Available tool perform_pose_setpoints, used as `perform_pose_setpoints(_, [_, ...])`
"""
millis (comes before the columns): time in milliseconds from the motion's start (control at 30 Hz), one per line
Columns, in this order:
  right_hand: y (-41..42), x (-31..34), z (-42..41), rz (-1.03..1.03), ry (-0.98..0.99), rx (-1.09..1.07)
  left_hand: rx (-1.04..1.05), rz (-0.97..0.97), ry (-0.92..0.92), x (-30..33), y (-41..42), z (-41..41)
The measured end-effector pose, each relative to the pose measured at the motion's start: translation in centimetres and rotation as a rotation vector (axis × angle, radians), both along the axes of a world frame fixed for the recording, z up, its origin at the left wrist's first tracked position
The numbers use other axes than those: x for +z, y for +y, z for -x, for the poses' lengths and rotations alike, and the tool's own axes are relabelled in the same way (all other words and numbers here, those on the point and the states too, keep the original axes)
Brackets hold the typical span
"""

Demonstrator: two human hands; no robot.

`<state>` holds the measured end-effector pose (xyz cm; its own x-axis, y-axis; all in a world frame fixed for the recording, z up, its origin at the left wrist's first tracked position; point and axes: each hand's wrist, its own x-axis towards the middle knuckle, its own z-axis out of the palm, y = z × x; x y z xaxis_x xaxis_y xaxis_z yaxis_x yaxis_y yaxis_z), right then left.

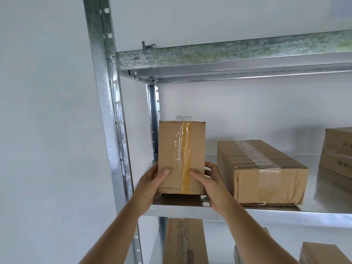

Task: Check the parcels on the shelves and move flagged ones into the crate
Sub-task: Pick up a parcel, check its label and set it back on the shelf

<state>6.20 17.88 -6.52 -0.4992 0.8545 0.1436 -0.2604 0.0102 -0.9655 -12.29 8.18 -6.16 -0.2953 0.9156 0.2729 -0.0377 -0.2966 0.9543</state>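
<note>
Upright taped cardboard parcel [182, 157] between hands

You are working in soft, even daylight that is washing the white wall [47, 111] pale and flat, with no hard shadows. Glare is shining off the tape [183, 149] on the upright parcel [182, 157] and off the metal shelf [266, 212] edge. A dim shadow is lying under that parcel. The wide lens is bending the upright post [106, 111] and the upper beam [228, 54]. The far right beam end is smearing into a greenish blur.
</note>
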Motion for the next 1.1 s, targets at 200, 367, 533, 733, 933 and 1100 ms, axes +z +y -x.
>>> perform_pose_setpoints(200, [0.1,0.0,0.0,-0.027,-0.012,-0.001,-0.032,-0.02,0.015,-0.3,0.3,0.5])
perform_pose_setpoints(367, [0.3,-0.1,0.0,-0.031,-0.011,0.009,-0.046,-0.022,0.014,-0.6,0.5,0.7])
perform_pose_setpoints(533, [0.4,-0.1,0.0,-0.019,-0.032,0.024,-0.059,-0.02,0.002,-0.6,0.6,0.9])
perform_pose_setpoints(733, [0.3,-0.1,0.0,-0.023,-0.027,0.017,-0.067,-0.03,0.003,-0.6,0.5,0.8])
perform_pose_setpoints(933, [0.0,0.1,0.0,-0.02,-0.009,0.026,-0.073,-0.034,-0.048,-0.8,0.7,1.1])
perform_pose_setpoints(1100, [0.5,0.0,0.2,-0.013,-0.007,-0.028,-0.029,-0.031,-0.097,-0.9,0.8,1.2])
